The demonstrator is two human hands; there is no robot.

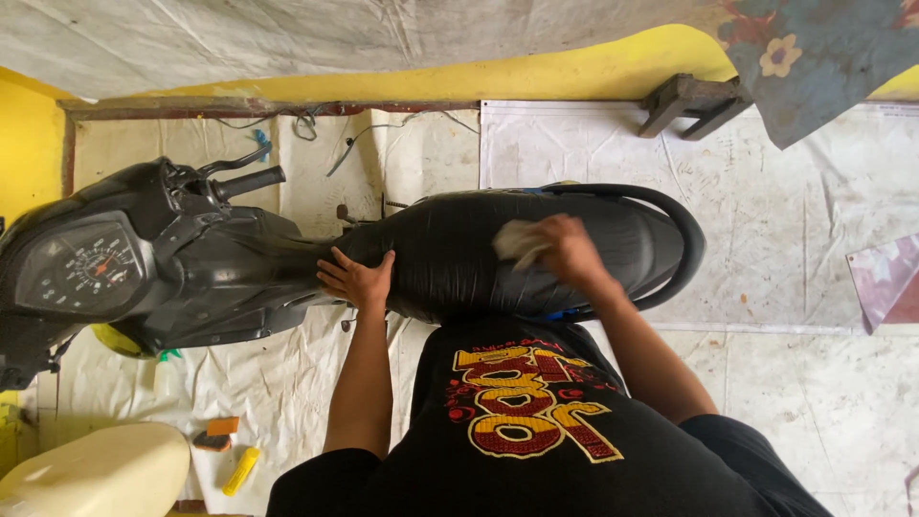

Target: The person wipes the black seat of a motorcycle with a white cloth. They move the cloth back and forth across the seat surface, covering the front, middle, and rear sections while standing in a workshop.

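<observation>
— Two hands on the scooter?
— Yes. The left hand (356,278) lies spread and flat on the front end of the black seat (459,258), fingers open.
— And the right hand (567,251)?
— Farther back on the seat, fingers closed around a pale cloth (517,241) pressed against the seat top.
— Where does the scooter (191,268) stand?
— On white sheeting (785,239) along a yellow wall (536,77), handlebar (244,182) to the left. A yellow marker (240,470) lies on the floor nearby.
</observation>
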